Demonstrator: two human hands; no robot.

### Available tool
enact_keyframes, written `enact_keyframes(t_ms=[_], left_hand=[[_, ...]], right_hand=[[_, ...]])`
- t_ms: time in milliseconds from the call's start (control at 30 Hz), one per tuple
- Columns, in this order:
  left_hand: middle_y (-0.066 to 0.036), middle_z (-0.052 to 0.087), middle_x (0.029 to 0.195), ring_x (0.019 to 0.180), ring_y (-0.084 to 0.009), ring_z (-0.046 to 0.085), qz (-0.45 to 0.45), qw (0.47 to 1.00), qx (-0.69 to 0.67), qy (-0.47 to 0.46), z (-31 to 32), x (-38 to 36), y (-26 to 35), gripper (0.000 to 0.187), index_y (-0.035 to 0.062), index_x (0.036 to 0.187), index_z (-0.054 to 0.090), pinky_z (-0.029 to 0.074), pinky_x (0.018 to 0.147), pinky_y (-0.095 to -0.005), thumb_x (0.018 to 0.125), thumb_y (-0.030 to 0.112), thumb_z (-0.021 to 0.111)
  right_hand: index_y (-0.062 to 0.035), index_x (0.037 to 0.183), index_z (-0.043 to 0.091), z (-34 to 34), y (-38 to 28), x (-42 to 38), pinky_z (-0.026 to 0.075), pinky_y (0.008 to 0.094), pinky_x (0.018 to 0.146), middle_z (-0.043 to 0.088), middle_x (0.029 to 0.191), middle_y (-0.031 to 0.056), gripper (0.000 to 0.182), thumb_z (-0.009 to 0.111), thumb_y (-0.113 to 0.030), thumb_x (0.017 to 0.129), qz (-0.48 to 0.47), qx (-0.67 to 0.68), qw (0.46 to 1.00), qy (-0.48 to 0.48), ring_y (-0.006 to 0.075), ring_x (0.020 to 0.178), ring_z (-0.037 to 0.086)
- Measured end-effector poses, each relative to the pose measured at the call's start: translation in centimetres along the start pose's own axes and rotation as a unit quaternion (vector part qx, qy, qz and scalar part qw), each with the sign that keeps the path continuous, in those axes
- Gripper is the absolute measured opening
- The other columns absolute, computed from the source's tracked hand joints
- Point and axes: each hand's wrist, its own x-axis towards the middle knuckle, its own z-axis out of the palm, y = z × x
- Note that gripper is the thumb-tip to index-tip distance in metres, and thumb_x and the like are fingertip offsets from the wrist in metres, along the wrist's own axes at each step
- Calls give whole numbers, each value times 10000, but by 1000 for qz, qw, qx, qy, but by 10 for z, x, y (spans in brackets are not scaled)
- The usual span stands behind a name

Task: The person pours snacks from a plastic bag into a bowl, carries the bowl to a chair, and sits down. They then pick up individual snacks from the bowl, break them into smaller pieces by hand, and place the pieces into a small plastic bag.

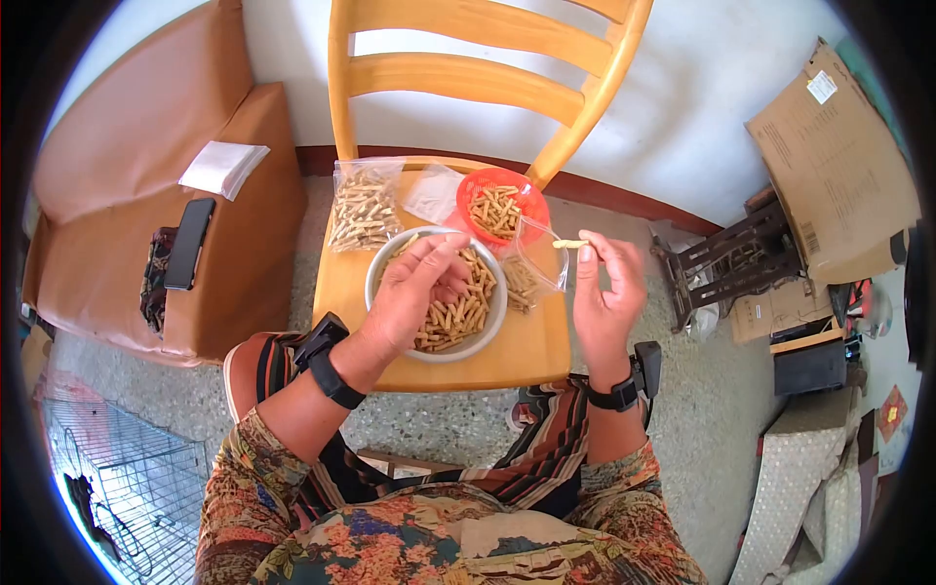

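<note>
On the chair seat (341,292), a grey-rimmed bowl (497,325) holds many short tan stick-like pieces (456,320). My left hand (421,283) hovers over this bowl, its fingers curled inward; whatever may be inside them is hidden. Between the thumb and forefinger of my right hand (606,288), a single pale stick-like piece (570,244) is pinched. It is held just beside the upper edge of a clear plastic bag (526,268), which stands partly filled with similar pieces. A red plastic basket (531,200) behind the bowl contains more pieces. Left of it lies a full clear bag (366,210).
Flat empty bags (432,193) lie behind the bowl. A brown sofa (234,263) at left carries a phone (189,244) and a white packet (222,169). A wire cage (127,478) stands lower left. Cardboard boxes (829,175) and a dark wooden stand (736,249) are at right.
</note>
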Motion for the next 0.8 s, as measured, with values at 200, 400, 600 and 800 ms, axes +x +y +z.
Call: enact_keyframes(t_ms=[200,400,600,800], left_hand=[[14,570,824,714,-60,514,24,998,-10,60,-1,4,1,283,61,1143,558,431,659,-206,978,262,446],[18,561,830,715,-63,514,33,995,-40,90,-5,5,3,261,74,1150,549,422,645,-219,974,244,456],[20,568,827,706,-56,514,37,993,-55,97,-8,5,2,242,86,1129,574,426,632,-204,965,238,480],[29,574,807,694,-46,506,50,994,-51,83,-10,7,1,206,89,1093,593,421,624,-196,951,197,488]], right_hand=[[-45,948,664,6,8,-5,446,325,717,599,810,76,178,673,-30,771,-19,-81,994,-70,230,782,554],[-40,910,661,14,-17,-19,472,346,639,585,785,88,139,666,-30,771,25,145,965,-215,248,715,583],[-45,840,654,47,-14,-48,483,375,634,587,776,98,76,658,-90,779,-11,70,949,-308,287,747,597],[-59,756,658,68,-22,-58,482,384,634,575,753,96,140,687,-195,745,18,-31,942,-335,283,743,591]])
